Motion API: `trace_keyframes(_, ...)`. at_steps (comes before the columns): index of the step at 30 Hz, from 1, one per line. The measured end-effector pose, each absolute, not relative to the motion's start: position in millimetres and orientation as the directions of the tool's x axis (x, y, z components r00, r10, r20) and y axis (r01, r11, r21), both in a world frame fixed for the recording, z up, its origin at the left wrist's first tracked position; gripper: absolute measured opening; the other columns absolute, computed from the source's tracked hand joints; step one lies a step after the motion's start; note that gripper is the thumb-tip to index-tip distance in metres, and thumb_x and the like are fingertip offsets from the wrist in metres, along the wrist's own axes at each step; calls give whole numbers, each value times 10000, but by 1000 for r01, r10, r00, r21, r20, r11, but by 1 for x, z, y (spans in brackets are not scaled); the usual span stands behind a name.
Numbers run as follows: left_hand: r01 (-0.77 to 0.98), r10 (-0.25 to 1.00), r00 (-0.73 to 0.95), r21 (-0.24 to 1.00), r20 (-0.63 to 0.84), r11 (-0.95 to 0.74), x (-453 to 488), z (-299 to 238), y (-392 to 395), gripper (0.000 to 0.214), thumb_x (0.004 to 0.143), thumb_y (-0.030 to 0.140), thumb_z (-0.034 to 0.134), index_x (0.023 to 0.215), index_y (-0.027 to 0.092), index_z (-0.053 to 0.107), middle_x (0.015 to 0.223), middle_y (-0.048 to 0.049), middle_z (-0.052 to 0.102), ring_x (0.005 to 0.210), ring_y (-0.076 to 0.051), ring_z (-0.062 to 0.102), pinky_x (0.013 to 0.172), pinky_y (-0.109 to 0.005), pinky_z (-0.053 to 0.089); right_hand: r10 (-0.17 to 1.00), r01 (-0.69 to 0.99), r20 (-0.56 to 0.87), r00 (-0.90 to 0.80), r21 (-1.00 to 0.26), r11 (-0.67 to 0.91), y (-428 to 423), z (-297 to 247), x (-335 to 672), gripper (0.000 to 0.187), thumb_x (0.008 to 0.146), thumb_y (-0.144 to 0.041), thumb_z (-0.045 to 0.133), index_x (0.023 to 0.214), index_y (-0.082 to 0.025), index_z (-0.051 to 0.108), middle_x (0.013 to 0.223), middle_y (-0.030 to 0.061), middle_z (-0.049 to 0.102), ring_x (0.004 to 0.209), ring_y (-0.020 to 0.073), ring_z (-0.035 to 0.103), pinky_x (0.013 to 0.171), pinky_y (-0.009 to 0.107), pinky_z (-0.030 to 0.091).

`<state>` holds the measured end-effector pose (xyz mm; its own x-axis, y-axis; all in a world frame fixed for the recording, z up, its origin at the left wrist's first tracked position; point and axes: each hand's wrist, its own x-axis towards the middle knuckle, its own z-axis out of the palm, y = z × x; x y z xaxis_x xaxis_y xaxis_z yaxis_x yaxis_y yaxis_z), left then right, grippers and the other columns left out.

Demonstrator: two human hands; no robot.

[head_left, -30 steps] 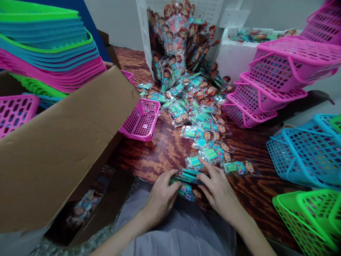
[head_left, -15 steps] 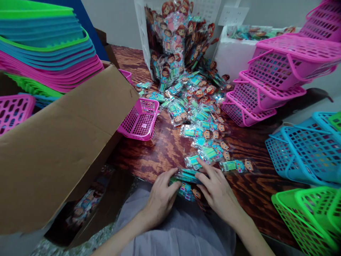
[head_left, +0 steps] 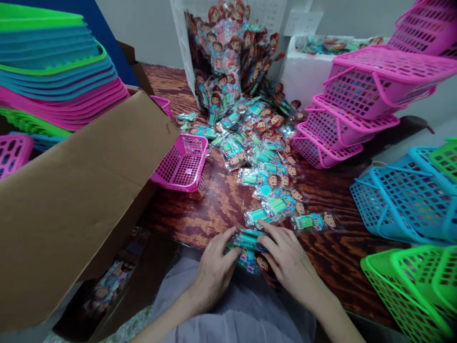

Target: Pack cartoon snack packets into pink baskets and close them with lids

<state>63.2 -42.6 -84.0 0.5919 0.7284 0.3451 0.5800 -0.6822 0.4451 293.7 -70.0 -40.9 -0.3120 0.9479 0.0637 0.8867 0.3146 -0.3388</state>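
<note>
At the near edge of the dark wooden table (head_left: 214,205), both hands close around a small stack of clear packets (head_left: 249,245) with teal combs and cartoon-girl charms. My left hand (head_left: 214,267) grips the stack's left end. My right hand (head_left: 285,259) grips its right end, with the index finger stretched onto a loose packet (head_left: 259,216). A trail of the same packets (head_left: 264,152) runs from my hands back to a tipped white crate (head_left: 228,52) spilling them. An empty pink basket (head_left: 183,164) lies left of the trail.
A big open cardboard box flap (head_left: 78,190) rises on the left, with stacked coloured baskets (head_left: 53,66) behind it. Pink baskets (head_left: 357,105) are stacked at back right, blue baskets (head_left: 403,200) and green baskets (head_left: 417,286) at near right. A white foam box (head_left: 307,71) stands behind.
My hands have stayed on the stack, with the right index finger shifting slightly on the loose packet. The view drifted a little to the right and down.
</note>
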Motion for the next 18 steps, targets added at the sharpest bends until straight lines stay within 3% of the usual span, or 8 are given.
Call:
trace_keyframes(3,574,727,589,450,354,-684,64,-85,-44,257,941,82,456,1091,187,636,1488,-163,400,1340,-279,445,1041,-463,483,952,890,74,-298,-339,305,-70,-41,293,374,956,-121,449,1287,-249,567,1537,107,399,1248,280,525,999,475,480)
trace_keyframes(7,567,724,579,454,374,-688,64,-87,-46,285,928,57,460,1119,194,622,1529,-156,336,1409,-308,359,1087,-535,431,948,888,67,-311,-335,315,-70,-39,289,678,940,-73,427,1539,-355,284,1598,100,301,1354,274,461,1038,485,467)
trace_keyframes(11,550,722,576,473,382,-689,63,-87,-46,304,912,24,458,1124,184,608,1558,-159,293,1442,-331,309,1089,-564,421,953,879,55,-298,-373,296,-73,-37,284,760,940,-84,432,1585,-333,116,1601,112,297,1391,267,428,1057,476,472)
trace_keyframes(18,547,717,580,467,387,-694,62,-88,-46,316,900,33,472,1134,197,608,1599,-141,247,1460,-337,285,1082,-555,435,958,858,64,-279,-431,279,-77,-34,279,808,909,-90,463,1590,-310,90,1612,100,279,1386,265,447,1059,448,499)
